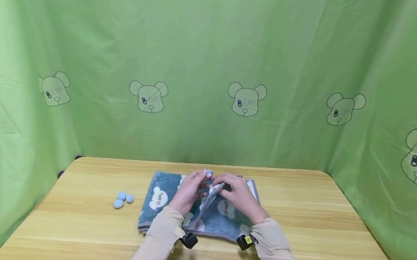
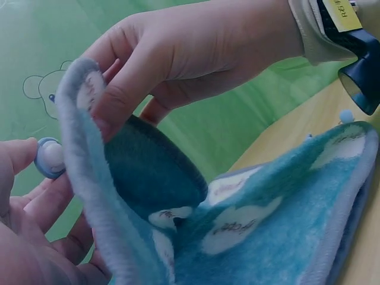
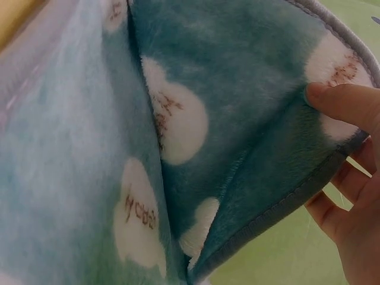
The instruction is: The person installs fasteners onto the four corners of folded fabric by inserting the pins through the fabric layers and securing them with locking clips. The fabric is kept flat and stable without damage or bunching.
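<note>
Teal plush with white bear patches is what we see at the centre of the wooden surface [image 1: 301, 215]: a folded towel [image 1: 166, 195] lying flat near the far edge, with both hands working at its back hem. Our right hand [image 1: 241, 195] has its thumb and fingers pinched on the grey-trimmed edge of the towel, lifting that layer up off the stack; the right wrist view shows the thumb pressed on the plush and the other fingers curled under the hem. Our left hand [image 1: 192, 190] holds a small blue clip [image 2: 50, 157] between its fingertips just beside the raised edge, so that grip is closed on the clip, which sits close to the hem, but we cannot tell whether it touches the cloth.

To the left of the towel, well apart from the hands, three more blue clips [image 1: 123, 199] lie loose on the bare wood in a small cluster. A green curtain [image 1: 219, 59] printed with bear faces hangs behind the surface and along both sides. Black wrist cameras [image 1: 245, 241] sit on the pale sleeves near the towel's front edge. The lifted layer hides what lies underneath it.
</note>
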Action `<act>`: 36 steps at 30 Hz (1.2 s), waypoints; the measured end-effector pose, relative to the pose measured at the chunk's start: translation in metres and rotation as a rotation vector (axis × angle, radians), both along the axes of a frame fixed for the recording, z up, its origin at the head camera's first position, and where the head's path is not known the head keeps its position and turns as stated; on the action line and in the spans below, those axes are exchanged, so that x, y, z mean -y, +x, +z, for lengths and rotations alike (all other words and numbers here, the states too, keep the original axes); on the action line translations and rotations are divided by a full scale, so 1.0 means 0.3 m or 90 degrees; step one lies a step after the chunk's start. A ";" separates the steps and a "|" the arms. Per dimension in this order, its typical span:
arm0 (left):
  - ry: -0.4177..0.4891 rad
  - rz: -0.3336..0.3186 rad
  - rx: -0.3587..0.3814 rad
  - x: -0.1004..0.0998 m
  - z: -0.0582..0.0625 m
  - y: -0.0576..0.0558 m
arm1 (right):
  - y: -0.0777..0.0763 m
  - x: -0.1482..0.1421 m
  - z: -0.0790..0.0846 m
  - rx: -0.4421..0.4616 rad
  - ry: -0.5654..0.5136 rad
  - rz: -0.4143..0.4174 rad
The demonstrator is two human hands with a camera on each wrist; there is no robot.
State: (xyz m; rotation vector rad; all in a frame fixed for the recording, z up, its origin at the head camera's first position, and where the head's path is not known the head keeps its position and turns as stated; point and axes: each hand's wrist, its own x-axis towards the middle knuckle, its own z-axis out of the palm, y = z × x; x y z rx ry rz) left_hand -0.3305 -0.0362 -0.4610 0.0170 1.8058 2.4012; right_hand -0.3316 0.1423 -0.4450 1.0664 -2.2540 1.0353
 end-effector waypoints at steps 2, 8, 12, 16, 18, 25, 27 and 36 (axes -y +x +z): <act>0.004 -0.001 0.003 -0.005 -0.004 -0.003 | 0.000 0.000 0.000 0.009 0.000 -0.003; -0.003 -0.012 0.005 -0.004 -0.004 -0.005 | 0.001 -0.001 0.001 0.029 0.000 0.002; -0.007 -0.026 0.001 -0.002 0.022 0.009 | -0.004 -0.002 -0.003 0.032 0.001 0.008; 0.000 -0.031 -0.002 -0.005 0.010 -0.002 | -0.010 -0.004 -0.009 0.030 0.002 0.007; 0.001 -0.030 -0.001 -0.006 -0.003 -0.010 | -0.011 -0.004 -0.010 0.030 0.001 0.007; -0.004 -0.021 -0.002 -0.008 -0.002 0.000 | -0.007 -0.001 -0.007 0.038 0.005 -0.003; -0.005 -0.020 0.000 -0.009 -0.003 0.000 | -0.006 0.000 -0.005 0.040 0.005 -0.010; -0.010 -0.019 -0.003 -0.020 -0.012 0.009 | -0.009 -0.001 -0.015 0.040 -0.004 -0.033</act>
